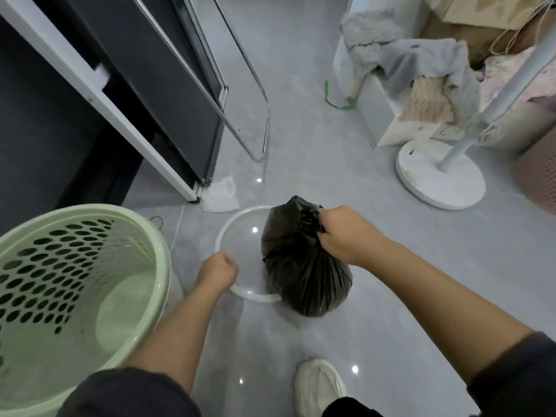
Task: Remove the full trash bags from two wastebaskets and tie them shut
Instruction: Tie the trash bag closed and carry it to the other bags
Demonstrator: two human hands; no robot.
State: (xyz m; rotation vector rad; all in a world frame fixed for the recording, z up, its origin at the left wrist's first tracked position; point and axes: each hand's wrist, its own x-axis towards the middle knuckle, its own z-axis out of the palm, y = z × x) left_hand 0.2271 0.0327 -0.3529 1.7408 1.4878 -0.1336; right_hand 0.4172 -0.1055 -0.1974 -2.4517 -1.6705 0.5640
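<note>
Near left, wastebasket (45,266): green, perforated wall, tipped toward the camera. No bag shows inside, so I judge it already emptied.
Centre of the floor, trash bag (304,272): black and bulging, out of the basket. Its base sits low over the right arc of the ring, and whether it rests on the floor is unclear.
Ring (252,296): white hoop lying flat on the grey floor, right of the basket.
Right hand (340,236): clenched round the bag's gathered neck, with the crumpled mouth sticking out on the far side. No knot is visible.
Left hand (219,270): fingers curled, at the ring's near-left arc. I cannot tell whether it grips the ring or nothing.
Step in hand: closing this bag. It would go best with the left hand brought to the neck, the air pressed out, the slack twisted into a rope and the knot made well above the contents.
</note>
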